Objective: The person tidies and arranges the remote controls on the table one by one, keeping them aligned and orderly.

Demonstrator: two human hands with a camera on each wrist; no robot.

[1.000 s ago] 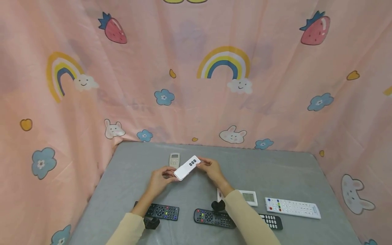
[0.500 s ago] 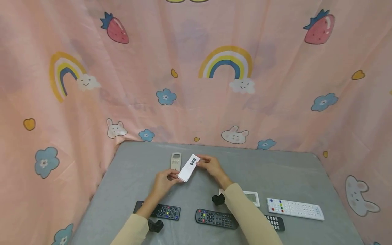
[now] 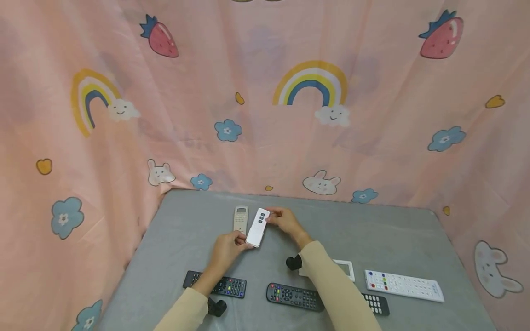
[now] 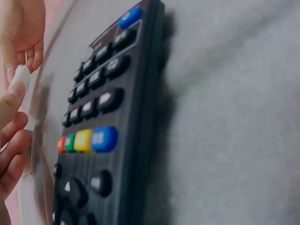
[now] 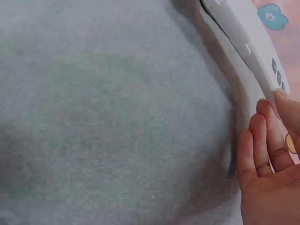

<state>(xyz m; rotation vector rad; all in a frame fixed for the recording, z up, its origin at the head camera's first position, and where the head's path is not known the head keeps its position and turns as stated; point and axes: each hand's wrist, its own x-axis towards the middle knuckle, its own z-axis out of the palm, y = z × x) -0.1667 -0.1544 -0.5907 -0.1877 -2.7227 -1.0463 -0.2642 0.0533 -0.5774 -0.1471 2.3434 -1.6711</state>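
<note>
A slim white remote [image 3: 257,227] with dark buttons is held between both hands just above the grey table [image 3: 372,230]. My left hand [image 3: 227,250] pinches its near end, and my right hand [image 3: 283,220] pinches its far end. The remote lies close beside a beige remote [image 3: 240,218] with a small screen. In the right wrist view the white remote [image 5: 248,44] runs past my right fingertips [image 5: 267,136]. In the left wrist view my left fingers [image 4: 11,136] touch the white remote's end [image 4: 21,77], with a black remote [image 4: 103,126] close below.
Along the near side of the table lie a black remote [image 3: 217,285] on the left, a second black remote [image 3: 294,296], a small white screen unit [image 3: 345,269], a long white remote [image 3: 403,285] and a dark keypad remote [image 3: 377,304]. Pink printed cloth [image 3: 265,115] walls the table.
The white remote has turned from a slant to nearly lengthwise and moved left, closer to the beige remote. Both hands kept their hold.
</note>
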